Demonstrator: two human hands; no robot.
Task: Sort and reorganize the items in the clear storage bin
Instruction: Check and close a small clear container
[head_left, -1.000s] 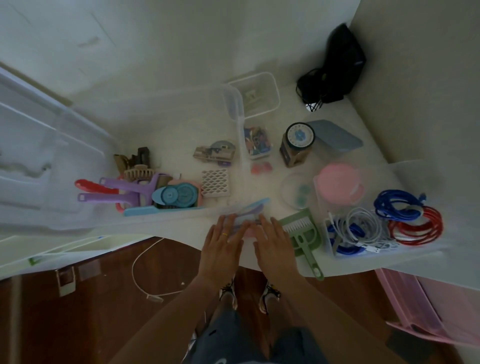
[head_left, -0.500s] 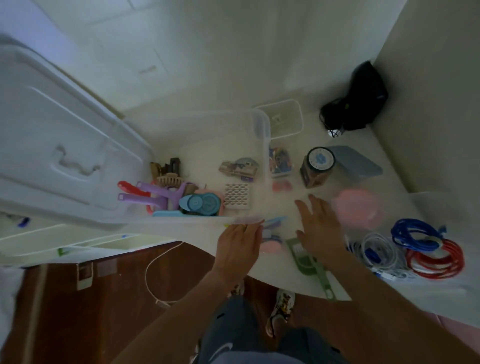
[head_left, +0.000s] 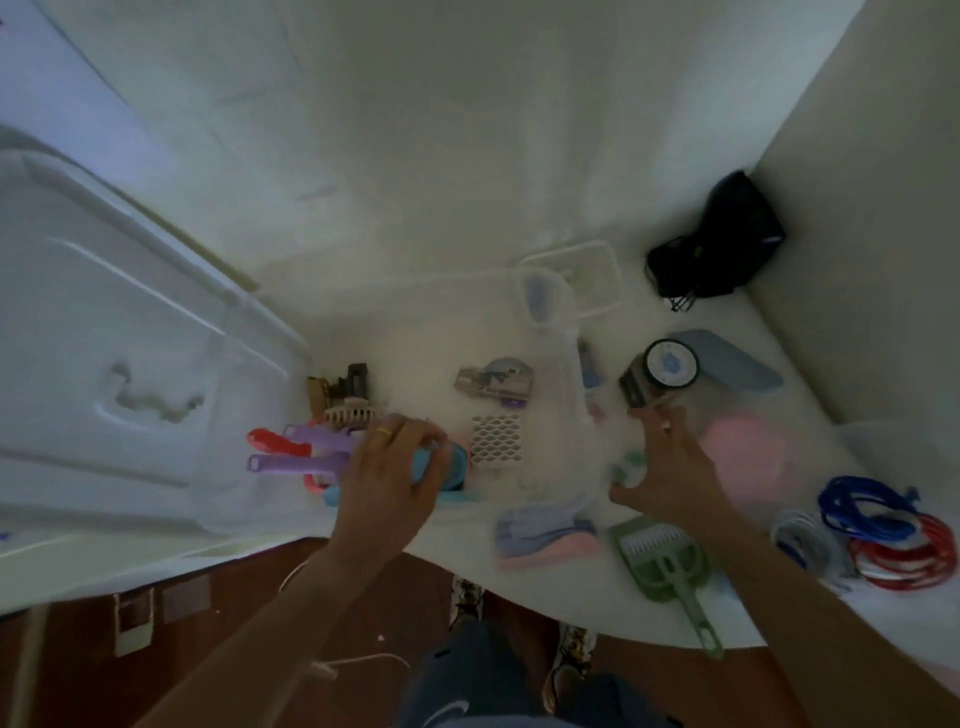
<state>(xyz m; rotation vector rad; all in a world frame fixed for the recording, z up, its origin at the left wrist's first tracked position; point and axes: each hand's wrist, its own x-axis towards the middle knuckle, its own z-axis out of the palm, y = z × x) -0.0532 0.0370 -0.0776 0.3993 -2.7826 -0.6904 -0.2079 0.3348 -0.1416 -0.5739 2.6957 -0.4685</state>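
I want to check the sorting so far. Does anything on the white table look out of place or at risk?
One thing stands out: the green dustpan lies at the table's near edge, its handle poking out over the floor, so a bump could knock it off. Otherwise nothing looks spilled or broken, though the picture is blurred.

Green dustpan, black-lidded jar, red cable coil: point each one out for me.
green dustpan (head_left: 662, 558): head view, on its scoop body.
black-lidded jar (head_left: 670, 364): head view, on the lid's pale round label.
red cable coil (head_left: 906, 558): head view, on the loops' lower arc.
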